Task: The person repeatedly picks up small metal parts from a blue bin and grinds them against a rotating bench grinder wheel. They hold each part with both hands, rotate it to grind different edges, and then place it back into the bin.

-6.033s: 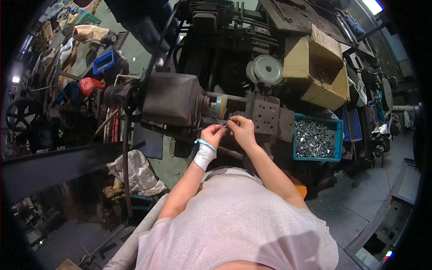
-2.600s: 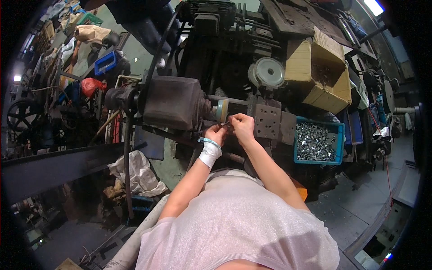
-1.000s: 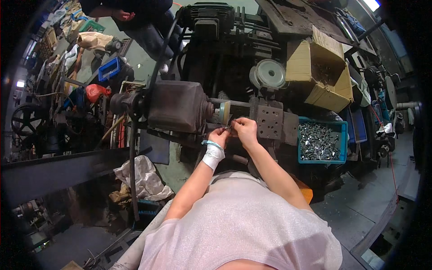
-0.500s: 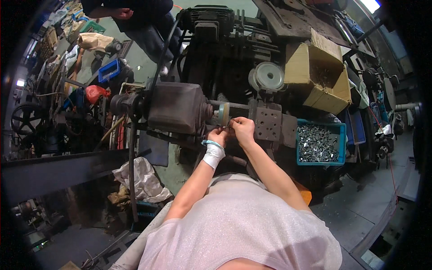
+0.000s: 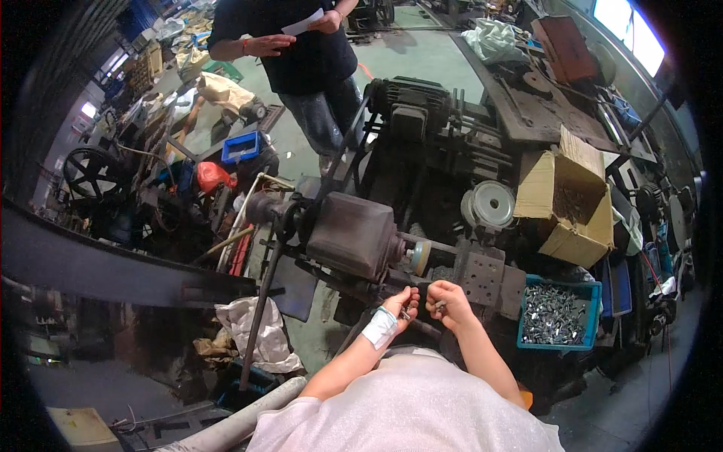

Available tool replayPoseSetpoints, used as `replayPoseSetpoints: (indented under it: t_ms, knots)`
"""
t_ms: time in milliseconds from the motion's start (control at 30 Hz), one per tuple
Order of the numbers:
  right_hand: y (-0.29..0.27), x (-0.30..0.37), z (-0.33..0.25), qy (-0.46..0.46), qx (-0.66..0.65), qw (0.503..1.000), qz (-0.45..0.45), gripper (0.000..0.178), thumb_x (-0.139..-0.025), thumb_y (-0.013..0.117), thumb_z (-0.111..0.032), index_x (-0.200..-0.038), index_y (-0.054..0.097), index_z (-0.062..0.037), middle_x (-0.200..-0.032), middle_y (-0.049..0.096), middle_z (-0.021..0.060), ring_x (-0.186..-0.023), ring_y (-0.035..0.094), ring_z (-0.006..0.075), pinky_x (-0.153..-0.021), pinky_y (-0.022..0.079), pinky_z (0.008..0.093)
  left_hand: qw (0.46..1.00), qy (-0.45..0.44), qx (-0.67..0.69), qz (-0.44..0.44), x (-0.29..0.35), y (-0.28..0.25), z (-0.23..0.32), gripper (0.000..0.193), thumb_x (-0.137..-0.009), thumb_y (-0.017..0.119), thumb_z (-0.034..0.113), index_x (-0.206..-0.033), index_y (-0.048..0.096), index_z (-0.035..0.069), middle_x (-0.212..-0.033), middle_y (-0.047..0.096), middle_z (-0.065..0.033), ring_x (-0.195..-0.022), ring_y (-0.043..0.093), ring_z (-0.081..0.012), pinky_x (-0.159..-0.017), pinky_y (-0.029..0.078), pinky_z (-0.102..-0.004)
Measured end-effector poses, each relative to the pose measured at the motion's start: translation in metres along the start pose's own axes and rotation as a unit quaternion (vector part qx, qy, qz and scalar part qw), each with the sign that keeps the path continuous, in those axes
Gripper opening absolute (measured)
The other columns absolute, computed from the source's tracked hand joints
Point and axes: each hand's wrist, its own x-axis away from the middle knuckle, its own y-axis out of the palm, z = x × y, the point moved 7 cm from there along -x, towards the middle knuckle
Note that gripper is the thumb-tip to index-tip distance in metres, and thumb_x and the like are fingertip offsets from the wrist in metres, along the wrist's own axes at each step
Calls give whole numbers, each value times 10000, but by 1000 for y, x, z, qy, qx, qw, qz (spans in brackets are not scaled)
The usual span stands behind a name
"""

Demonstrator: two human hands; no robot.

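My left hand (image 5: 401,303), with a white wrap at its wrist, and my right hand (image 5: 446,303) are close together in front of a dark greasy machine (image 5: 354,233). Both hands pinch small metal parts, too small to make out. They sit just below the machine's shaft with a pale disc (image 5: 419,256) and left of a perforated metal block (image 5: 482,280). A blue bin (image 5: 556,313) full of small silvery metal parts stands to the right of my right hand.
An open cardboard box (image 5: 568,203) holds dark parts at the right, beside a white pulley wheel (image 5: 489,205). Another person in dark clothes (image 5: 301,53) stands beyond the machine holding a paper. A crumpled white rag (image 5: 256,335) and a red object (image 5: 211,175) lie at the left.
The view has tilted up, so the other person is now in sight. My hands have drawn back slightly from the shaft and sit lower, still close together.
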Motion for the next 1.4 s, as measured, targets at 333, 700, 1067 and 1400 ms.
replayPoseSetpoints:
  t_ms: [333, 700, 1067, 1400]
  knots:
    - [57, 27, -19, -288, 562, 774, -52, 235, -626, 649, -100, -846, 633, -22, -885, 614, 139, -777, 603, 232, -684, 466, 295, 959, 153, -239, 24, -1, 7, 11, 506, -869, 386, 450, -893, 590, -12, -738, 589, -83, -636, 543, -154, -530, 425, -260]
    - [12, 14, -16, -114, 245, 961, 63, 152, -726, 621, -101, -816, 605, 20, -632, 575, 32, -476, 478, 69, -388, 341, 197, 926, 136, -346, -63, 27, 8, 4, 348, -863, 448, 361, -954, 573, 49, -788, 581, -28, -655, 526, -94, -518, 423, -241]
    - [-4, 13, 20, 11, 63, 993, 104, 186, -797, 591, -188, -715, 543, -29, -586, 511, 29, -436, 445, 81, -340, 282, 192, 886, 256, -386, -9, 38, 31, 15, 212, -810, 576, 163, -978, 593, 34, -716, 586, 0, -504, 430, -36, -415, 319, -177]
    - [-13, 14, -6, -143, 263, 950, 90, 172, -706, 645, -137, -803, 628, 4, -628, 576, 22, -498, 492, 64, -428, 367, 197, 709, 292, -639, -65, 36, 40, 28, 182, -763, 618, 179, -856, 618, 22, -713, 615, -21, -629, 529, -68, -579, 441, -228]
